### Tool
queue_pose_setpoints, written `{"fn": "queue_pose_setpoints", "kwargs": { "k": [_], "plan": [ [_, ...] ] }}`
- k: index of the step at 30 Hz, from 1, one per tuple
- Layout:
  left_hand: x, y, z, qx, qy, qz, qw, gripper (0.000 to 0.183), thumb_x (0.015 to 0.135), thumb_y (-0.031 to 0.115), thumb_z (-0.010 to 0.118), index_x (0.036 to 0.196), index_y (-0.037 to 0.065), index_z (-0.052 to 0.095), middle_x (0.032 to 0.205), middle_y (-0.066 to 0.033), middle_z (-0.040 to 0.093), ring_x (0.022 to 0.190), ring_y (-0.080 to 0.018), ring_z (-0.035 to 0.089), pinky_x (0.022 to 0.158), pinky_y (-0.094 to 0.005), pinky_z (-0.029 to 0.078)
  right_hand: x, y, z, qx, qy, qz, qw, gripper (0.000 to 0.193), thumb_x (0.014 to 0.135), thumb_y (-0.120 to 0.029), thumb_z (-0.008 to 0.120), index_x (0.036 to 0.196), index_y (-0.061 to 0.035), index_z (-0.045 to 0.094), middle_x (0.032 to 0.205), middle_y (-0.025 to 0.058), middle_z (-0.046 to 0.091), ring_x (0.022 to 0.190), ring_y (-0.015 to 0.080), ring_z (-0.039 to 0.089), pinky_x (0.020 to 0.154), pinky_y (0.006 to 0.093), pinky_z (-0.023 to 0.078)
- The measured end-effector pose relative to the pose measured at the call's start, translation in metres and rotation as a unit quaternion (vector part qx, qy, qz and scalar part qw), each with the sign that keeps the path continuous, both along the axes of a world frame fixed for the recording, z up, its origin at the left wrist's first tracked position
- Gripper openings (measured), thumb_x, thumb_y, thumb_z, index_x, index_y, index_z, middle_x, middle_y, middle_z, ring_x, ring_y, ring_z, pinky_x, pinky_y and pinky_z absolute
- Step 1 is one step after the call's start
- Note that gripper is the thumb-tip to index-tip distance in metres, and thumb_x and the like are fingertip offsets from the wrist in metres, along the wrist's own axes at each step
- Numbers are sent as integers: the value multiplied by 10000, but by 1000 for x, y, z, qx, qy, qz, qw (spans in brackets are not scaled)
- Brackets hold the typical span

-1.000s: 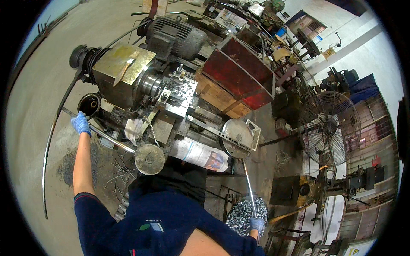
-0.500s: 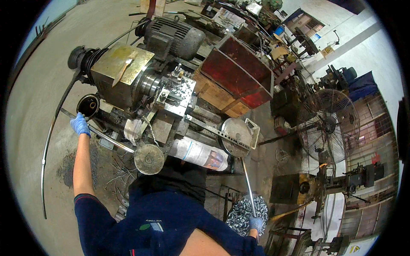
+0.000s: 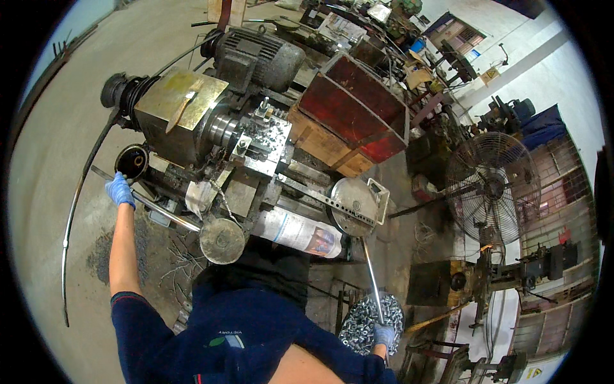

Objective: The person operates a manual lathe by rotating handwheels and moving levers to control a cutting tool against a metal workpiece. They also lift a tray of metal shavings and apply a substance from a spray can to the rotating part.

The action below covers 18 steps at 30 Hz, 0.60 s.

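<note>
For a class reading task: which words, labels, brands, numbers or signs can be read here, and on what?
Shirt: pale lettering by a partly green logo; wording not copied here.
Sheet: print and a picture; print too small to read.
Wall sign: yellow; any text too small.
Lower-right sign: yellow triangle; any text too blurred.

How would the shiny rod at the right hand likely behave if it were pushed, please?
The shiny rod should feel stiff, being straight and apparently metal. It would probably swing rather than lift free, since its far end seems to reach the edge of the round plate. Its smooth surface could slip a little in the grip of the gloved right hand.
</note>
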<state>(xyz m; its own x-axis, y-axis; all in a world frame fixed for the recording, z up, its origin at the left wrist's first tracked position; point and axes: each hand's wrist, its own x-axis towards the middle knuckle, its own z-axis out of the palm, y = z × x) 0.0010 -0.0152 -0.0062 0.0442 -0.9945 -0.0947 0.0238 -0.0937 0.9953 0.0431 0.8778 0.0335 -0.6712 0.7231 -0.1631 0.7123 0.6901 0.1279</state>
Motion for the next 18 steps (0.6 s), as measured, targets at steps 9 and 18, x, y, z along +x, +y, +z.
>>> {"fn": "queue_pose_setpoints", "kwargs": {
  "k": [9, 18],
  "plan": [
    [-1, -10, -7, -5, -3, -17, 1000, 206, 797, 129, 598, 726, -60, 558, 617, -121, 602, 466, -191, 582, 406, -309, 443, -127, -65, 7, 53, -19, 160, 985, 478, 708, -537, 568, 870, -107, 698, 926, 155, 653, 907, 330, 607, 840, 456, 428],
    [-3, 11, -3, -5, -52, -45, 998, 221, 791, 146, 578, 728, -58, 522, 614, -121, 593, 458, -200, 578, 424, -318, 458, -312, -59, 37, 143, 44, 109, 983, 531, 686, -447, 641, 1068, -78, 616, 1126, 210, 577, 1166, 371, 459, 938, 574, 330]
  ]
}}
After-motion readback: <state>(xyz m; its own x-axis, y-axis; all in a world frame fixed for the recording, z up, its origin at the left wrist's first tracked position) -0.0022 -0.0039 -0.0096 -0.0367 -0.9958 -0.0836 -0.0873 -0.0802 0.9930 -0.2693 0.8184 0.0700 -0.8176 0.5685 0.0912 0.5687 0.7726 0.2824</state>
